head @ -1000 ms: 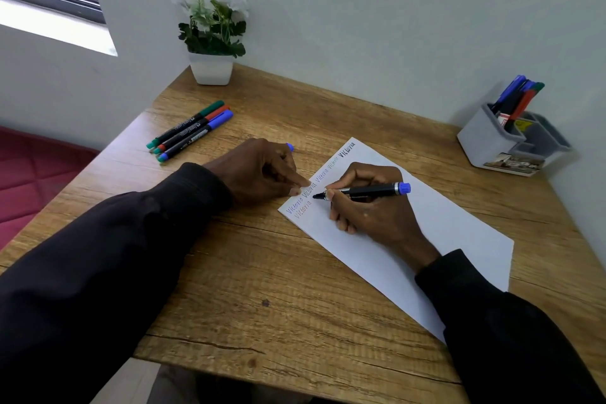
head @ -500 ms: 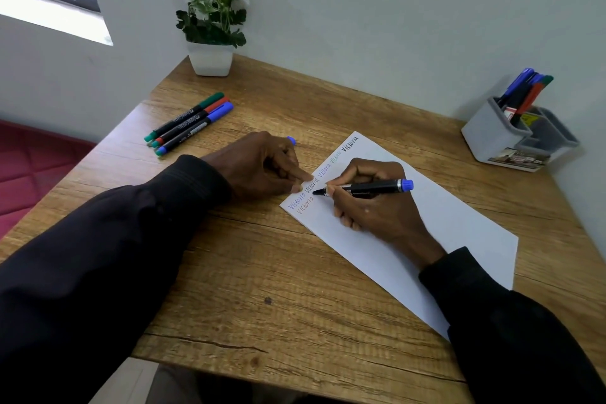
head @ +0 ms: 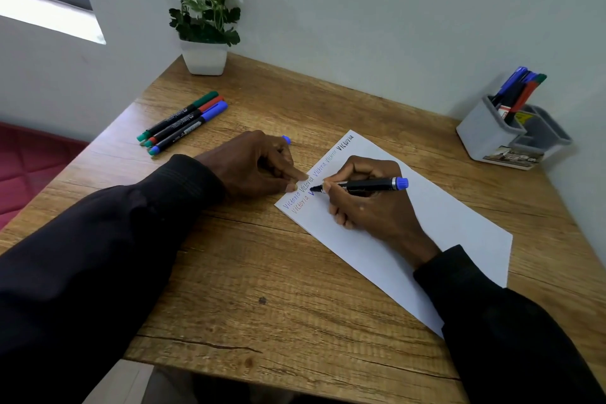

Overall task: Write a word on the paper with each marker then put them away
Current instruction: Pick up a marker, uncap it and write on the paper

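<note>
- Writing is the step in hand, judging from the head view: the right hand (head: 370, 203) pinches the blue marker (head: 364, 184) between thumb and forefinger. Its other fingers are curled under and rest on the paper (head: 442, 216).
- The marker lies low and nearly flat. Its tip touches the sheet near the left end, and its blue end points right.
- One row of handwritten words in several colours runs along the paper's far edge. Below it is a red word (head: 299, 204), and just beside that a blue stroke at the tip, so this word looks barely begun.
- The left hand (head: 252, 164) presses the sheet's near-left edge with its forefinger and thumb tip. Its other fingers are curled, seemingly around a blue cap (head: 286, 140) that peeks out past the knuckles.
- Three capped markers (head: 183, 123), green, red and blue, lie side by side on the table (head: 262, 272), well apart to the left and probably waiting their turn.
- A grey holder (head: 488, 134) stands at the far right by the wall with several stored markers (head: 518, 88) upright in its tall compartment.
- The next move calls for finishing the blue word with the sheet pinned steady, then capping the marker and carrying it to the holder.
</note>
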`<state>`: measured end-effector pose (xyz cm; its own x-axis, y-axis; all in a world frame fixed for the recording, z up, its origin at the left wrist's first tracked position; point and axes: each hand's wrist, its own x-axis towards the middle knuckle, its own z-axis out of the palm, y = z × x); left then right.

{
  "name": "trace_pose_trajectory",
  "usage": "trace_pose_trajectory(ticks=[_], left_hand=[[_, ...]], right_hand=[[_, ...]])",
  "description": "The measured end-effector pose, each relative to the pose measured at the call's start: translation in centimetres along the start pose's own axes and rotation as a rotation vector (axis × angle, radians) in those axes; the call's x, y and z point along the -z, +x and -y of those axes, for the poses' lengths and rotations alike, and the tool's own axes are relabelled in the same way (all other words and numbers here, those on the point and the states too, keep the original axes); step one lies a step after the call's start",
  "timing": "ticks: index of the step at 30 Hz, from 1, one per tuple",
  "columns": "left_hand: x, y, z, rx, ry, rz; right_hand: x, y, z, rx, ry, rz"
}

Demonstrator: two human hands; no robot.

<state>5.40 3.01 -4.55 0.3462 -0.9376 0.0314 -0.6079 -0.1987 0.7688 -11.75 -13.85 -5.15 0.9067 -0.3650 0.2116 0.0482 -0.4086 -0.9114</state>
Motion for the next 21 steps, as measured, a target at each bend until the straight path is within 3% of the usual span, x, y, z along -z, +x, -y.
trace_pose_trajectory(ticks=[21], left_hand=[[-0.03, -0.06, -0.18, 0.013, 0.007, -0.003]], right_hand=[[-0.03, 0.21, -0.36, -0.016, 0.023, -0.01]])
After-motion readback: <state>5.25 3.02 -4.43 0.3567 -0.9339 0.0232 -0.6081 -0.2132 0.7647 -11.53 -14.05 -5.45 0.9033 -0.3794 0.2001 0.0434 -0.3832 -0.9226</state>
